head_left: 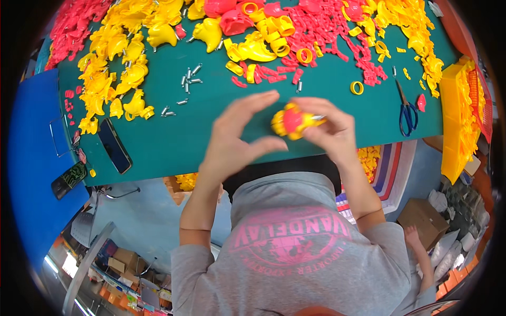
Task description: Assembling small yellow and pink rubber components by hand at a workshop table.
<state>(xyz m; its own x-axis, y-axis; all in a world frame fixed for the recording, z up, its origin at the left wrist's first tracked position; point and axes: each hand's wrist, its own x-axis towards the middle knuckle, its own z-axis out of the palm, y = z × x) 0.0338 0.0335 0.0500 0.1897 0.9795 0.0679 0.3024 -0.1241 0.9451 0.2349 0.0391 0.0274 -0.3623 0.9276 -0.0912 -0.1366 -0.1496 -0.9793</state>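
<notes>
My right hand [336, 131] pinches a small yellow and red plastic toy part [291, 121] between thumb and fingers. A metal spring [318, 118] shows at the end of the part nearest those fingers. Just left of it, my left hand [238, 131] is open, thumb and fingers apart and curved toward the part without touching it. Both hands are above the near edge of the green table [184, 142]. Beyond them lie a loose spring [299, 86], small red plastic pieces [276, 79] and yellow rings [357, 88].
Yellow parts [113, 68] and red parts [79, 26] are heaped along the far side. Several springs [190, 79] lie mid-table. A phone [115, 146] rests at left, scissors [406, 113] at right. A yellow bin [456, 116] stands beyond the right edge; another person's forearm [420, 253] shows lower right.
</notes>
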